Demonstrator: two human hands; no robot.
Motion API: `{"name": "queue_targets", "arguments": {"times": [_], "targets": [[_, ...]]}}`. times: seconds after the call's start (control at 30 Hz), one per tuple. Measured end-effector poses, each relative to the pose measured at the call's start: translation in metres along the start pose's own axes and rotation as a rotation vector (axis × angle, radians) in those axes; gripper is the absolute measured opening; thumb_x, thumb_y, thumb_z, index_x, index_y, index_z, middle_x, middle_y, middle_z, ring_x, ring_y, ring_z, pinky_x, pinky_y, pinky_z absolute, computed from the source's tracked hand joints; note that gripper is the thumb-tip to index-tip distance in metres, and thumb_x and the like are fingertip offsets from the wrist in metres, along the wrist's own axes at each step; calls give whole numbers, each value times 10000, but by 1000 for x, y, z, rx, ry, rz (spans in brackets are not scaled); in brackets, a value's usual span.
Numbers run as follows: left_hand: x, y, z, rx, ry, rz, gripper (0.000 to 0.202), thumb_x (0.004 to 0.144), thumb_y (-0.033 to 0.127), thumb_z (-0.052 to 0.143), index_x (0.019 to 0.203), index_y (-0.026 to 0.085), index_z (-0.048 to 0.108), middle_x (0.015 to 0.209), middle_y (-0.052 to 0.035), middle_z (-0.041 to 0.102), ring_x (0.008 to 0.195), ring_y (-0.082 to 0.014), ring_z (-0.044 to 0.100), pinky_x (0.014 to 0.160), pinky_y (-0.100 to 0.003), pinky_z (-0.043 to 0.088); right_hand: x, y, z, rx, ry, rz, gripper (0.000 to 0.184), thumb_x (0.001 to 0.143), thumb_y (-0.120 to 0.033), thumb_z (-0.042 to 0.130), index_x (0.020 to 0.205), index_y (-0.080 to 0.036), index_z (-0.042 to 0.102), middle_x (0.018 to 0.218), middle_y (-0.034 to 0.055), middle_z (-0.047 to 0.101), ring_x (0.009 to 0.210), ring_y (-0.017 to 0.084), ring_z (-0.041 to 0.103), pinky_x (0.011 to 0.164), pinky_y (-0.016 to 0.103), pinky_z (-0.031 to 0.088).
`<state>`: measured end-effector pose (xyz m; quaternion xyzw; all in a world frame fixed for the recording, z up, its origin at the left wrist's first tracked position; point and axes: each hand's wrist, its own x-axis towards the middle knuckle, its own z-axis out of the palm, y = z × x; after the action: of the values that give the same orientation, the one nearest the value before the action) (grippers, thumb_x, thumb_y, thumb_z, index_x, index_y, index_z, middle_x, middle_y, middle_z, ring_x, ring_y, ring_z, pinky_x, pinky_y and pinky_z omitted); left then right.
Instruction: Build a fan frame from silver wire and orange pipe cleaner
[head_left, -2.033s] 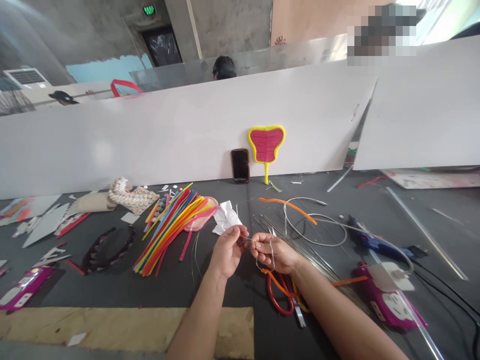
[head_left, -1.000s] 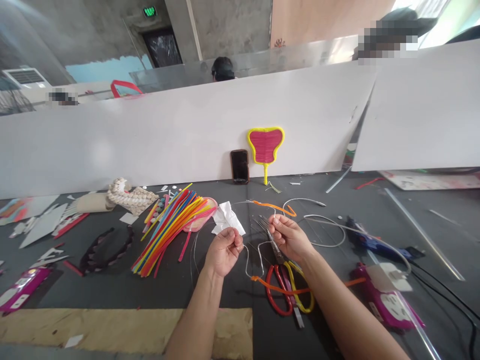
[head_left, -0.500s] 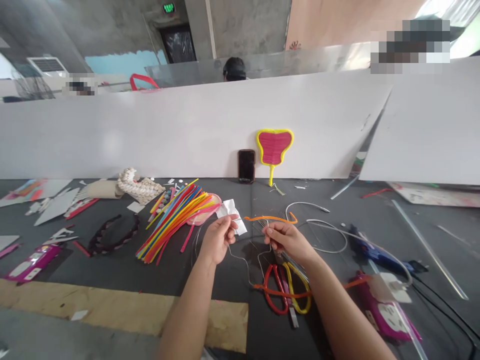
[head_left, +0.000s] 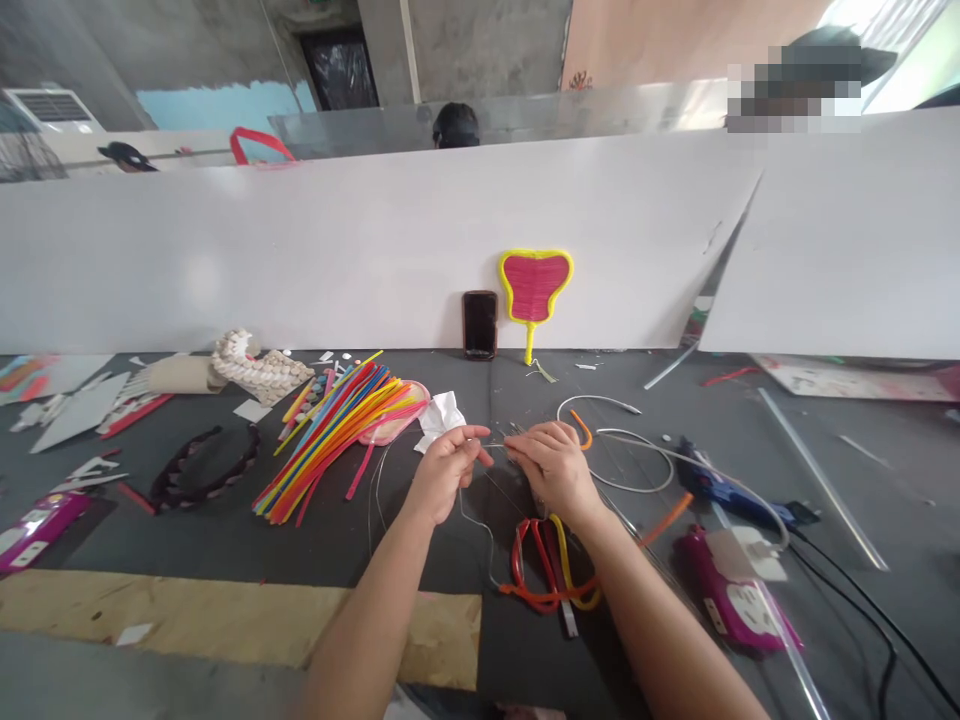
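Gathering close together over a dark grey tabletop, the two bare hands work at a thin, bent silver wire, one stretch of it running through the small gap between their fingertips. The right hand has its fingers bunched narrowly, pinching that wire. The left hand points its forefinger toward the right one, thumb and fingers only slightly apart, and whether they grip the wire I cannot tell. From below the left fingers the wire drops to the end of a long, slim orange strip, which passes behind the right forearm. The hooked tip of another slim orange strip shows just beyond the right knuckles. Nearer the wearer than the right fingers lie red and yellow looped handles. Just past the left fingers sits a crumpled white paper; farther left of them is a fanned bundle of multicoloured strips. Well beyond both sets of fingertips, a black phone and a red, yellow-rimmed fan shape stand against a white panel.
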<state>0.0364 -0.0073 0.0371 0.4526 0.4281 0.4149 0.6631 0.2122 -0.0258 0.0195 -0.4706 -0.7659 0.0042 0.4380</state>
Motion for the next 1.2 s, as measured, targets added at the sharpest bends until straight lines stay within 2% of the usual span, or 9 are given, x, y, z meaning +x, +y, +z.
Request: {"name": "queue_targets", "arguments": {"times": [0.23, 0.47, 0.57, 0.67, 0.77, 0.9, 1.0, 1.13, 1.2], "targets": [[3, 1, 3, 105, -8, 19, 367, 743, 389, 603, 1007, 135, 614, 612, -9, 595, 387, -24, 260, 399, -200, 144, 0, 1, -1, 53, 33, -22, 178, 874, -160, 498, 836, -208, 665, 771, 19, 694, 780, 166, 560, 785, 334, 397], [6, 1, 3, 459, 2, 65, 337, 728, 449, 603, 868, 154, 689, 675, -23, 647, 409, -56, 353, 407, -214, 260, 1, -1, -1, -27, 11, -29, 169, 880, -185, 499, 843, -213, 661, 772, 15, 691, 797, 158, 569, 820, 338, 359], [6, 3, 3, 658, 3, 185, 275, 779, 416, 554, 836, 190, 699, 681, -14, 665, 473, -100, 463, 465, -228, 337, 1, 0, -3, -55, -4, -26, 166, 881, -193, 498, 849, -214, 660, 782, 14, 691, 803, 155, 571, 832, 340, 345], [5, 9, 6, 853, -4, 380, 195, 814, 303, 530, 917, 241, 684, 794, -16, 692, 678, -155, 587, 620, -248, 408, 1, 0, -4, -76, -23, -18, 164, 878, -180, 493, 861, -215, 653, 789, 11, 692, 808, 159, 572, 840, 348, 334], [4, 13, 8, 1114, -20, 520, 184, 833, 233, 499, 878, 247, 677, 814, -32, 684, 759, -176, 600, 675, -263, 400, 1, 0, -5, -84, -28, -5, 179, 877, -164, 480, 845, -218, 648, 784, 9, 692, 802, 160, 571, 843, 353, 325], [4, 17, 10, 1369, -47, 604, 231, 829, 135, 454, 841, 238, 660, 796, -43, 670, 775, -180, 592, 670, -267, 379, 1, -2, -4, -88, -32, -2, 197, 873, -145, 468, 825, -219, 645, 774, 12, 687, 805, 159, 573, 846, 354, 316], [3, 18, 11, 1403, -54, 632, 253, 801, 74, 443, 819, 227, 642, 786, -38, 661, 770, -174, 587, 660, -264, 368, 1, -3, -4, -75, -35, -1, 192, 877, -154, 470, 827, -221, 643, 770, 12, 687, 802, 160, 573, 852, 355, 314], [2, 18, 9, 1376, -3, 579, 177, 826, 132, 453, 823, 214, 609, 790, -34, 652, 752, -175, 588, 625, -262, 358, 4, 0, -14, -27, -81, 34, 128, 861, -268, 542, 939, -230, 636, 831, 23, 691, 837, 179, 572, 852, 358, 331], [2, 17, 6, 1340, 34, 555, 153, 839, 160, 452, 822, 210, 596, 799, -30, 653, 761, -174, 590, 630, -260, 360, 5, 4, -21, -4, -109, 72, 243, 808, -335, 615, 1024, -226, 615, 884, 33, 687, 869, 196, 564, 836, 357, 346]]}}
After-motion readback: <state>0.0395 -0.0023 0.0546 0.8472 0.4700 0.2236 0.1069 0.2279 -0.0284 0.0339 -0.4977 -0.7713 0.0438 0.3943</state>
